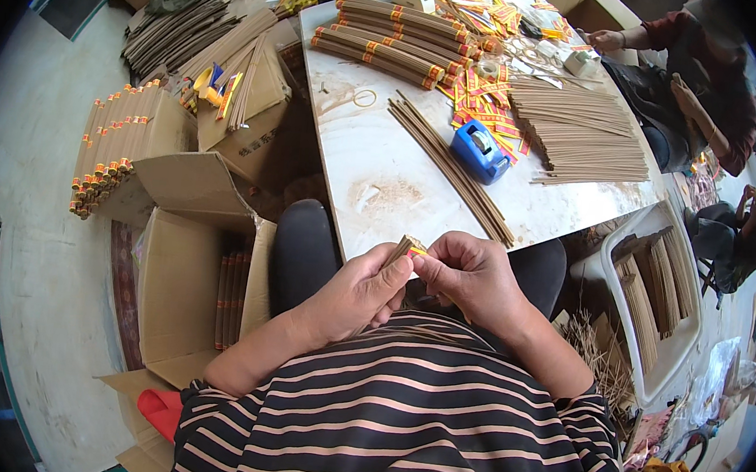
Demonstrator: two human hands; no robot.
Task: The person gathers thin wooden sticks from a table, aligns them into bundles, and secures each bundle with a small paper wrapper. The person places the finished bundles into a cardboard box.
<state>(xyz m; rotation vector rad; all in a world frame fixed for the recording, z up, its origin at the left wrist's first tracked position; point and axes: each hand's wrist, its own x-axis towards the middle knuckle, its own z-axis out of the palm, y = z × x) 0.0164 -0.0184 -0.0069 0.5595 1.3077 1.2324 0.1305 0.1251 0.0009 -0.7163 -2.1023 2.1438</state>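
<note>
Close to my body, at the table's near edge, my left hand (348, 294) is closed round a bundle of brown incense sticks (405, 244), whose ends poke out above the thumb. My right hand (480, 283) pinches a small red and yellow paper label (418, 252) against the bundle's upper end. Most of the bundle is hidden by the fingers. Beyond the hands, loose incense sticks (449, 166) lie slantwise on the white table (381, 196), beside a blue tape dispenser (482, 152).
Labelled bundles (386, 39) are stacked at the table's far left, with loose labels (484, 101) and a spread of sticks (580, 132) to their right. An open carton (178, 277) stands left, a white tub (644, 385) right. Another person (710, 85) sits at the far right.
</note>
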